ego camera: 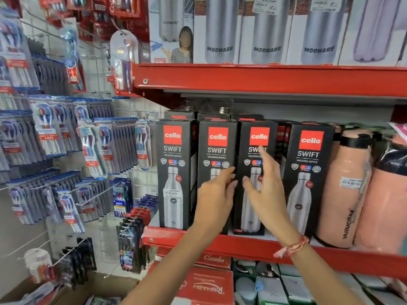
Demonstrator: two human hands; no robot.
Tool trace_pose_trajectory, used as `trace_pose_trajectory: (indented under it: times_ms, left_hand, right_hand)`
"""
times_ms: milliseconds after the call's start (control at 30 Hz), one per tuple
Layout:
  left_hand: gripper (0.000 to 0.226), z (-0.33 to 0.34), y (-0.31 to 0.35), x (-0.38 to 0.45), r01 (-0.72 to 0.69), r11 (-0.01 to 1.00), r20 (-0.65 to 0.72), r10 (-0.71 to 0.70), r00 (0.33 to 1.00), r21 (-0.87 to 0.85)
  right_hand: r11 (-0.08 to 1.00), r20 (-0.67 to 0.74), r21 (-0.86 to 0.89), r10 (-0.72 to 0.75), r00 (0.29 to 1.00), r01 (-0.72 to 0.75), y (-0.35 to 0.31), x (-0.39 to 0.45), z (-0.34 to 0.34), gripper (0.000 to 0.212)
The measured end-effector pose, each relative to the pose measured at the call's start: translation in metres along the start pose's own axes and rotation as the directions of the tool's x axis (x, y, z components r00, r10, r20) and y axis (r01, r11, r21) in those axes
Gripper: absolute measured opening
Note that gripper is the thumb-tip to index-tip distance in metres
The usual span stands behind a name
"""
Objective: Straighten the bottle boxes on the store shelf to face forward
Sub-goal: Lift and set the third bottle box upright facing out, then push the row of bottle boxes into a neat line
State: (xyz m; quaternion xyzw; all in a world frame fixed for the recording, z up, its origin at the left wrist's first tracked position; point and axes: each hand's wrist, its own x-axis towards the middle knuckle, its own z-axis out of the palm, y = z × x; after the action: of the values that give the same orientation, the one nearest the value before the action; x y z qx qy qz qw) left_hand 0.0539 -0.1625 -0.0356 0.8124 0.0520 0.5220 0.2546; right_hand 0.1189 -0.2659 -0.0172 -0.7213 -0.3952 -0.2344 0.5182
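Observation:
Several black Cello Swift bottle boxes stand in a row on the red shelf (220, 243). The leftmost box (175, 172) and the far right box (308, 179) face forward. My left hand (214, 199) lies flat against the second box (217, 146), fingers reaching its right edge. My right hand (267, 190) is spread open in front of the third box (256, 142), which is turned slightly to the left; its fingers touch or hover at the box's front. Neither hand is closed around a box. More boxes stand behind the front row.
Peach-coloured bottles (345, 190) stand at the right end of the shelf. White Modware boxes (266, 29) fill the shelf above. Toothbrush packs (50, 139) hang on a wire rack to the left. Red and white boxes (207, 285) sit on the shelf below.

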Motion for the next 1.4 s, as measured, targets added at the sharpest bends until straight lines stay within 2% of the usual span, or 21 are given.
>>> trace_pose_trajectory:
  times_ms: [67, 133, 200, 300, 367, 467, 633, 733, 933, 1133, 1233, 1300, 1400]
  left_hand:
    - [0.029, -0.019, -0.018, -0.009, -0.018, 0.998, -0.110, 0.012, 0.994, -0.058]
    - [0.029, -0.038, -0.040, -0.018, 0.019, 0.995, -0.221, -0.041, 0.974, -0.102]
    - [0.035, -0.056, -0.064, -0.028, 0.110, 0.980, -0.256, -0.150, 0.955, -0.163]
    - [0.047, -0.073, -0.097, -0.041, 0.271, 0.918, -0.094, -0.309, 0.946, -0.290]
    - [0.053, -0.080, -0.110, -0.044, 0.356, 0.844, 0.073, -0.358, 0.931, -0.401]
    - [0.063, -0.085, -0.117, -0.045, 0.473, 0.755, 0.280, -0.384, 0.880, -0.454]
    - [0.088, -0.099, -0.125, -0.050, 0.555, 0.701, 0.428, -0.377, 0.821, -0.447]
    - [0.082, -0.105, -0.125, -0.056, 0.552, 0.705, 0.452, -0.355, 0.818, -0.445]
    - [0.071, -0.106, -0.124, -0.054, 0.555, 0.722, 0.447, -0.370, 0.815, -0.413]
    - [0.058, -0.102, -0.117, -0.055, 0.565, 0.715, 0.422, -0.399, 0.814, -0.413]
    - [0.068, -0.099, -0.114, -0.056, 0.573, 0.711, 0.401, -0.424, 0.812, -0.407]
    - [0.065, -0.094, -0.109, -0.060, 0.549, 0.762, 0.335, -0.447, 0.830, -0.343]
    - [0.059, -0.084, -0.090, -0.070, 0.404, 0.900, 0.010, -0.408, 0.913, -0.165]
  right_hand:
    - [0.991, 0.051, 0.134, -0.026, 0.998, 0.019, -0.013, -0.013, 0.026, 0.061]
    - [0.952, 0.164, 0.294, 0.038, 0.986, -0.085, -0.024, -0.029, 0.055, 0.049]
    - [0.927, 0.255, 0.318, 0.117, 0.960, -0.198, -0.030, -0.046, 0.085, 0.044]
    - [0.903, 0.346, 0.262, 0.241, 0.907, -0.340, -0.032, -0.065, 0.124, 0.058]
    - [0.878, 0.419, 0.255, 0.277, 0.865, -0.404, -0.038, -0.070, 0.139, 0.069]
    - [0.825, 0.441, 0.335, 0.290, 0.849, -0.455, -0.047, -0.068, 0.150, 0.070]
    - [0.779, 0.449, 0.405, 0.287, 0.846, -0.479, -0.047, -0.067, 0.151, 0.065]
    - [0.768, 0.486, 0.398, 0.287, 0.826, -0.501, -0.049, -0.069, 0.144, 0.063]
    - [0.790, 0.529, 0.337, 0.292, 0.797, -0.513, -0.047, -0.062, 0.140, 0.061]
    - [0.825, 0.552, 0.291, 0.269, 0.790, -0.484, -0.034, -0.062, 0.135, 0.070]
    - [0.834, 0.547, 0.298, 0.250, 0.799, -0.465, -0.021, -0.066, 0.121, 0.071]
    - [0.849, 0.460, 0.324, 0.244, 0.853, -0.418, -0.010, -0.073, 0.106, 0.059]
    - [0.893, 0.176, 0.326, 0.264, 0.948, -0.309, 0.006, -0.081, 0.080, 0.040]
